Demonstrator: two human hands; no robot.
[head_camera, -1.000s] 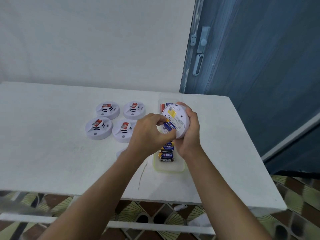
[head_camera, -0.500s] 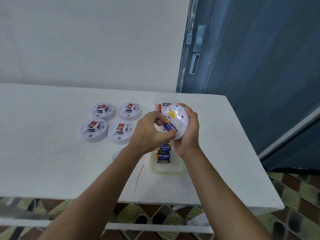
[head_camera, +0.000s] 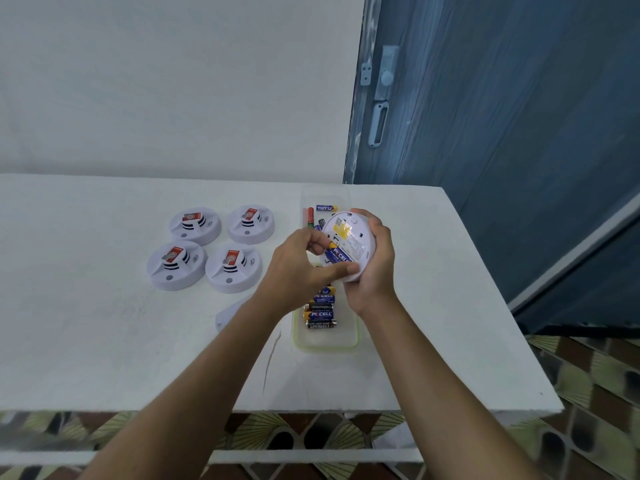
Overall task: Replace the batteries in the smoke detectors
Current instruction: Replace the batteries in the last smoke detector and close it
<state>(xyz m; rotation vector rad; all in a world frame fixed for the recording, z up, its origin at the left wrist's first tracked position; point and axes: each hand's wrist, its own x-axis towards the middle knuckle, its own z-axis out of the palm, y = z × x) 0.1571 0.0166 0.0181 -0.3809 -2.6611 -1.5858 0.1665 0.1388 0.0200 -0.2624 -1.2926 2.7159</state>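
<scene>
Head view, looking down on a white table [head_camera: 104,341]. The right hand [head_camera: 374,275] is wrapped round a white smoke detector [head_camera: 351,233], holding it up with its back tilted toward the camera, probably so that the battery bay can be seen. The left hand [head_camera: 298,271] has curled fingers on a blue battery [head_camera: 337,255] lying in that bay, thumb braced on the detector's rim, apparently seating or prising it. Directly below, toward the table's right edge, a clear tray [head_camera: 325,342] keeps loose batteries [head_camera: 320,311] within reach. Four more detectors [head_camera: 175,266] sit face up in a square nearer the far edge, seemingly waiting their turn.
</scene>
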